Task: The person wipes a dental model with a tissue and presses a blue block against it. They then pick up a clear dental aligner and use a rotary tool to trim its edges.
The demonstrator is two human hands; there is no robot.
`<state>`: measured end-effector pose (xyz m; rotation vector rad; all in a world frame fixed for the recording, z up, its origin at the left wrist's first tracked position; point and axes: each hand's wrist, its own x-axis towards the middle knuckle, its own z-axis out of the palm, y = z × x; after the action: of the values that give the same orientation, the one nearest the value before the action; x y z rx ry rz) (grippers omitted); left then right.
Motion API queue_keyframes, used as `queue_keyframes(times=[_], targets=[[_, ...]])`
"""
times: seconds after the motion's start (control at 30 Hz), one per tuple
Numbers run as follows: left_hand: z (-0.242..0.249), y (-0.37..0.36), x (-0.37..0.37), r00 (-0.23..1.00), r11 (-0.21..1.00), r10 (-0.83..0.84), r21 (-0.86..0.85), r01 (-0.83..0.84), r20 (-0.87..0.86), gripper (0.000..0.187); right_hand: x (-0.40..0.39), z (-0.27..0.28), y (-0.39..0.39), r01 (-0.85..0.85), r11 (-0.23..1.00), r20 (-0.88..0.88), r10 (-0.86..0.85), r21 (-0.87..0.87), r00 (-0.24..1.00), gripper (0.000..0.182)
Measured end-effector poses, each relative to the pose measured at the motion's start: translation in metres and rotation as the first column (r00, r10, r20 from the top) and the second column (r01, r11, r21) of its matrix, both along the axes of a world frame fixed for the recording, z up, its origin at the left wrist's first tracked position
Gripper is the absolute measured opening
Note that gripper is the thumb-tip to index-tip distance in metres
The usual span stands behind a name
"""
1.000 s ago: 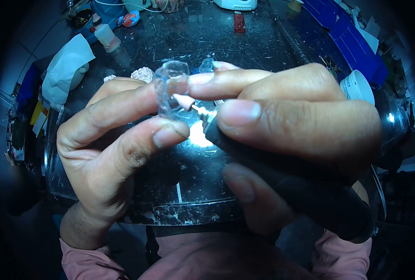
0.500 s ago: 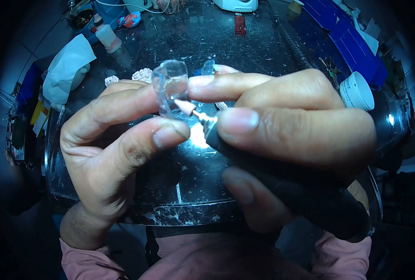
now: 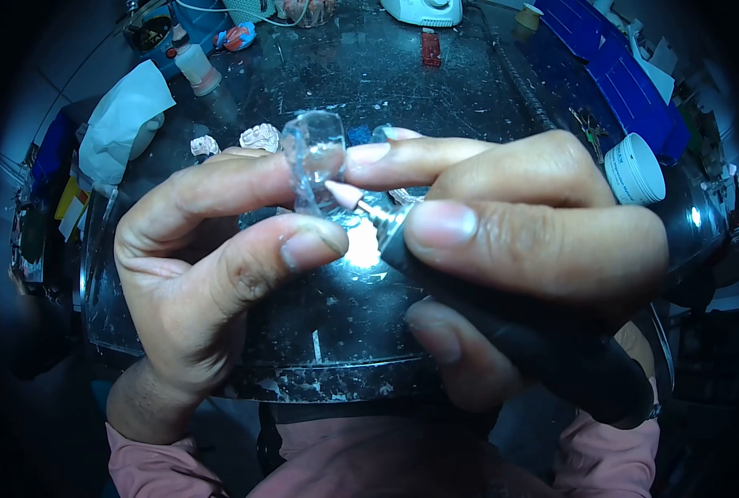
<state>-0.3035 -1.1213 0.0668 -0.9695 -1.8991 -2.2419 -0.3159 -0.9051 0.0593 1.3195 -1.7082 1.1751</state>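
Between the thumb and fingers of my left hand (image 3: 212,224) is a clear plastic dental tray (image 3: 318,137), held up over the bench. My right hand (image 3: 535,216) is wrapped round a black rotary handpiece (image 3: 544,332), its nose pointing up and to the left. A pale pink cone-shaped grinding bit (image 3: 345,195) sticks out of the nose, its tip right at the tray's near edge. My right index fingertip reaches past the bit to the tray's right side. Dental casts (image 3: 260,137) lie on the bench behind my left hand.
The dark, scuffed bench (image 3: 336,332) has a crumpled white sheet (image 3: 124,124) and a squeeze bottle (image 3: 195,68) at the left. On the right stand a white tub (image 3: 635,168) and blue bins (image 3: 635,87). A white device (image 3: 423,10) and a small red block (image 3: 430,48) sit at the back.
Both hands, with the tray and handpiece, have shifted slightly to the right in view. The bit's tip sits a little farther right, still at the tray's edge. Both grips look the same.
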Motion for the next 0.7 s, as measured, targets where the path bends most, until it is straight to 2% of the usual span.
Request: queue_keyframes(times=[0.1,0.17,0.2,0.23,0.27,0.3,0.33,0.37,0.43,0.47,0.5,0.53,0.57,0.6,0.7], targets=[[0.001,0.001,0.001,0.999,0.999,0.032,-0.013,-0.031,0.015,0.036,0.003,0.001,0.001,0.035,0.999,0.052,-0.034,-0.012,0.998,0.036],[0.000,0.000,0.001,0.997,0.998,0.065,-0.016,-0.064,0.028,0.037,0.000,0.003,0.009,-0.011,1.000,0.031,0.011,-0.001,0.999,0.039],[-0.001,-0.001,0.001,0.997,0.998,0.063,-0.025,-0.062,0.040,0.038,-0.001,0.002,0.003,-0.055,0.995,0.024,0.057,-0.088,0.998,0.041],[-0.001,-0.002,0.000,0.997,0.998,0.060,-0.033,-0.058,0.051,0.038,0.008,0.009,-0.004,-0.055,0.995,0.023,0.057,-0.088,0.998,0.041],[0.001,-0.002,0.001,0.997,0.998,0.060,-0.032,-0.058,0.051,0.038,0.026,0.017,-0.010,0.057,0.978,0.250,-0.006,-0.198,0.968,0.042],[0.004,-0.002,0.003,0.995,0.995,0.074,-0.072,-0.069,0.070,0.037,0.035,0.023,-0.014,0.190,0.942,0.469,-0.039,-0.278,0.882,0.044],[0.006,-0.001,0.003,0.992,0.991,0.088,-0.112,-0.078,0.088,0.036,-0.005,0.036,0.013,0.010,0.979,0.070,-0.025,0.202,0.997,0.045],[0.005,-0.001,0.003,0.992,0.991,0.087,-0.112,-0.077,0.089,0.036,-0.004,0.029,0.027,0.087,0.961,0.009,-0.093,0.263,0.996,0.045],[0.002,0.000,0.001,0.997,0.982,0.075,-0.175,-0.076,-0.010,0.031,-0.019,0.010,0.011,-0.017,0.999,-0.098,0.019,0.028,0.995,0.045],[0.002,0.000,0.000,0.996,0.976,0.067,-0.206,-0.078,-0.059,0.029,-0.017,0.010,0.012,-0.016,0.999,-0.096,0.019,0.027,0.995,0.045],[0.002,0.000,-0.001,0.996,0.975,0.067,-0.207,-0.078,-0.058,0.029,-0.013,0.011,0.014,0.015,0.999,-0.015,-0.014,0.048,1.000,0.046],[0.002,0.000,-0.002,0.987,0.963,0.072,-0.248,-0.106,-0.142,0.028,-0.009,0.011,0.015,0.044,0.997,0.065,-0.049,0.070,0.997,0.047],[0.002,0.000,-0.002,0.971,0.948,0.073,-0.286,-0.138,-0.226,0.027,-0.006,0.009,0.013,0.045,0.997,0.066,-0.050,0.070,0.997,0.047],[0.004,0.000,-0.002,0.972,0.948,0.072,-0.287,-0.137,-0.225,0.027,-0.003,0.008,0.006,0.024,0.999,0.126,-0.019,-0.034,0.992,0.047],[0.012,0.000,0.000,0.911,0.863,0.101,-0.419,-0.280,-0.401,0.026,0.004,0.001,-0.014,-0.003,0.939,0.277,0.104,-0.345,0.955,0.048]])
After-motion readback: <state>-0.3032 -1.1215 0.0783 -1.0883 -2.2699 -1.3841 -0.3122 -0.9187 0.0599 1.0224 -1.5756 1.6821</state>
